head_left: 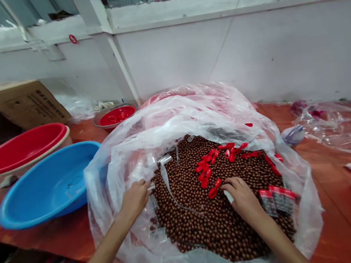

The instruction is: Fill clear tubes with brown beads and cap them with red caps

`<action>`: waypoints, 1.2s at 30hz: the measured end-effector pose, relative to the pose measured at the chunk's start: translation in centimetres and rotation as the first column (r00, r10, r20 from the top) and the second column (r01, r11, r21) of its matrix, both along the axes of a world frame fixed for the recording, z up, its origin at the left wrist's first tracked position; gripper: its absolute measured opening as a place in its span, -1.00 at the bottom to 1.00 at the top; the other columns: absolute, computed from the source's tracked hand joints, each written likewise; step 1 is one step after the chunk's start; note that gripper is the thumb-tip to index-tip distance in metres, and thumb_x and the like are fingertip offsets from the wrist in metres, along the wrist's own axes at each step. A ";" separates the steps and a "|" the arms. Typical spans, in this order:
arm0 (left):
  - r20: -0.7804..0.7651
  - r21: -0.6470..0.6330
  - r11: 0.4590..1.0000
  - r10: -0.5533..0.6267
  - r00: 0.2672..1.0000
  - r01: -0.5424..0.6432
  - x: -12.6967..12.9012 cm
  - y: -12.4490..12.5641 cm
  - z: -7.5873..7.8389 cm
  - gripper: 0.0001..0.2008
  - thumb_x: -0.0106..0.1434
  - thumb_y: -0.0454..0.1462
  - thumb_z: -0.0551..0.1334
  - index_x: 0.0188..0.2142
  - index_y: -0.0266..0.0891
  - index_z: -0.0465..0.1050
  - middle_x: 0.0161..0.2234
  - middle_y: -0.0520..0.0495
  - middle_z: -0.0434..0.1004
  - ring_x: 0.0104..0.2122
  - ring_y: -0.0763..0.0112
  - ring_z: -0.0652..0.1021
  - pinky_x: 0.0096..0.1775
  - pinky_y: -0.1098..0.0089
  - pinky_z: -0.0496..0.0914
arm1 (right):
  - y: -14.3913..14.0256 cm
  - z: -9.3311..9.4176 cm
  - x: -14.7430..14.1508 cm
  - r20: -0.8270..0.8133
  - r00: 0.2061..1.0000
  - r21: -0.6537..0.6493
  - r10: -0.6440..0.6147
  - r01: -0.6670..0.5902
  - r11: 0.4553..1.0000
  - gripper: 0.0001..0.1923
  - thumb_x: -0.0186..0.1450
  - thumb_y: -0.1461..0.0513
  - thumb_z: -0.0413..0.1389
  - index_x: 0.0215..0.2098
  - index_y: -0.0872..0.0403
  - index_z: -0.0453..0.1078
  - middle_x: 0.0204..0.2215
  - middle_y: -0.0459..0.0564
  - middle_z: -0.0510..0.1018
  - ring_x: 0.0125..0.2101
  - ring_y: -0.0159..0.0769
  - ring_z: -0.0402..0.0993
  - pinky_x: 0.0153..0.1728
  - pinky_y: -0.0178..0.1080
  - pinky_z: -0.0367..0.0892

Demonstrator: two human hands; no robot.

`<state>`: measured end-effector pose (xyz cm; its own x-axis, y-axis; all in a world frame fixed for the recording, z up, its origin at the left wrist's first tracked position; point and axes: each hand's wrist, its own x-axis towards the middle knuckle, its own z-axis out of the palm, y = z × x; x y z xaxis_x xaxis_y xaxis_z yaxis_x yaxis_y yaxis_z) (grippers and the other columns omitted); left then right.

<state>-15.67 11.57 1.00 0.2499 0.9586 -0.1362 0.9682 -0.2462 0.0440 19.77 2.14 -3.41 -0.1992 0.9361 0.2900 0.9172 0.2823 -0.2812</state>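
Hundreds of small, round, glossy brown balls (204,232) fill a wide, crumpled, translucent white plastic bag (113,154), its mouth folded open around them. One small, two-lobed, bright red plastic piece (213,192) lies on the balls at the fingertips of the right hand (243,196). That hand's fingers are together and bent downward, with something white by the thumb; whether they pinch the red piece I cannot tell. More red plastic pieces (231,157) are scattered farther back on the heap, and several clear tubes with red ends (277,200) lie side by side to the right. The left hand (136,199) is at the heap's left edge, fingers drawn together near clear plastic; its grip cannot be made out. Behind it lies a short clear cylinder (165,159). Left of the bag, a wide blue plastic basin (12,208) sits on the reddish-orange tabletop (334,200), just before a shallow red plastic basin (16,151). Beyond these stands a brown cardboard carton (30,100).
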 end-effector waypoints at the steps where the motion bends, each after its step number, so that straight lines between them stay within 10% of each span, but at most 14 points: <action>1: 0.071 0.024 1.000 0.007 0.997 -0.009 0.1 -0.1 0.2 -0.71 0.23 -0.25 0.05 -0.09 -0.17 0.42 -0.19 -0.16 0.47 -0.13 0.17 0.42 -0.15 0.28 0.30 | -0.1 -0.2 -0.1 0.005 1.000 0.010 0.019 -0.019 1.000 -0.46 0.03 0.54 -0.10 -0.12 0.04 0.39 -0.11 0.04 0.42 -0.06 -0.18 0.23 -0.02 -0.13 0.21; 4: 0.407 0.026 0.999 0.020 0.913 -0.034 0.9 -1.0 0.4 -0.67 0.24 -0.13 0.05 -0.10 -0.18 0.43 -0.16 -0.12 0.50 -0.13 0.20 0.43 -0.07 0.25 0.27 | 0.2 -0.7 -0.9 0.035 0.995 0.011 0.097 -0.098 0.995 -0.35 0.02 0.55 -0.12 0.03 0.03 0.29 0.01 0.00 0.36 0.00 -0.15 0.18 0.00 -0.09 0.18; 8: 0.815 -0.329 0.943 0.258 0.519 0.048 3.3 -2.8 0.2 -0.62 0.16 -0.12 0.15 -0.08 -0.26 0.37 -0.22 -0.12 0.50 -0.27 0.29 0.48 -0.23 0.31 0.38 | 1.0 -0.9 -2.2 -0.004 0.992 -0.029 0.122 -0.122 0.992 -0.44 0.06 0.51 -0.08 -0.03 0.01 0.34 -0.06 0.00 0.43 -0.04 -0.11 0.22 -0.05 -0.05 0.21; 12: 0.810 -0.585 0.783 0.552 0.195 0.211 5.7 -4.7 -0.1 -0.54 0.05 -0.15 0.28 -0.07 -0.30 0.36 -0.29 -0.10 0.44 -0.34 0.37 0.47 -0.29 0.32 0.42 | 1.2 -0.4 -2.3 -0.248 0.968 -0.029 0.050 -0.059 0.998 -0.66 0.18 0.36 -0.02 -0.10 0.04 0.36 -0.12 0.05 0.45 -0.07 -0.12 0.27 -0.03 -0.04 0.20; 16: 0.727 -0.676 0.679 0.677 0.112 0.286 7.6 -5.9 -0.6 -0.43 -0.01 -0.24 0.33 0.02 -0.16 0.29 -0.36 0.02 0.34 -0.37 0.45 0.46 -0.27 0.25 0.44 | -0.2 0.6 -1.9 -0.663 0.714 -0.157 -0.225 0.162 0.974 -0.65 0.26 0.13 -0.02 -0.01 0.03 0.26 -0.15 0.04 0.46 -0.20 -0.20 0.38 -0.14 -0.09 0.31; 19: 0.709 -0.690 0.657 0.698 0.100 0.302 9.3 -6.4 -1.3 -0.61 0.02 -0.23 0.31 -0.12 -0.22 0.37 -0.35 0.01 0.32 -0.38 0.49 0.45 -0.26 0.28 0.44 | -1.6 1.2 -1.5 -0.840 0.414 -0.282 -0.351 0.219 0.934 -0.50 0.23 0.07 0.02 0.11 -0.01 0.13 -0.19 -0.01 0.44 -0.32 -0.28 0.42 -0.31 -0.19 0.39; 22: 0.728 -0.670 0.679 0.680 0.086 0.301 11.3 -6.9 -2.3 -0.72 0.02 -0.24 0.29 -0.25 -0.27 0.36 -0.33 -0.01 0.35 -0.37 0.49 0.45 -0.29 0.37 0.41 | -3.0 1.0 -0.7 -0.875 0.294 -0.325 -0.384 0.231 0.917 -0.49 0.17 0.09 0.10 0.07 -0.02 0.14 -0.22 -0.04 0.42 -0.30 -0.29 0.42 -0.31 -0.21 0.39; 26: 0.809 -0.587 0.761 0.566 0.160 0.275 13.3 -7.1 -3.2 -0.57 0.01 -0.29 0.27 -0.08 -0.21 0.31 -0.30 0.00 0.35 -0.39 0.49 0.45 -0.29 0.39 0.37 | -5.5 0.4 0.7 -0.780 0.453 -0.358 -0.432 0.244 0.901 -0.61 0.12 0.12 0.14 -0.11 0.02 0.21 -0.27 -0.03 0.45 -0.31 -0.28 0.42 -0.24 -0.19 0.34; 31: 0.836 -0.286 0.945 0.167 0.522 0.157 14.0 -6.4 -3.4 -0.71 0.05 -0.34 0.20 -0.18 -0.20 0.45 -0.26 -0.03 0.40 -0.26 0.39 0.42 -0.16 0.39 0.28 | -8.2 0.7 1.4 -0.480 0.769 -0.358 -0.422 0.268 0.895 -0.74 0.19 0.12 0.04 -0.17 0.03 0.28 -0.28 -0.02 0.45 -0.34 -0.26 0.39 -0.26 -0.19 0.31; 36: 0.765 -0.315 0.934 0.145 0.628 0.169 14.9 -5.9 -3.9 -0.73 0.05 -0.33 0.19 -0.21 -0.23 0.45 -0.39 0.00 0.47 -0.40 0.42 0.44 -0.29 0.43 0.30 | -9.4 0.5 2.0 -0.352 0.891 -0.241 -0.287 0.210 0.947 -0.74 0.21 0.21 -0.03 -0.13 0.03 0.31 -0.21 0.04 0.46 -0.18 -0.16 0.35 -0.14 -0.11 0.27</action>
<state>-0.80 5.64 -2.94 0.4225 0.8867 -0.1876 0.5327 -0.0754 0.8430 21.82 -7.27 -2.88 0.1358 0.9850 0.1066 0.7633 -0.0355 -0.6450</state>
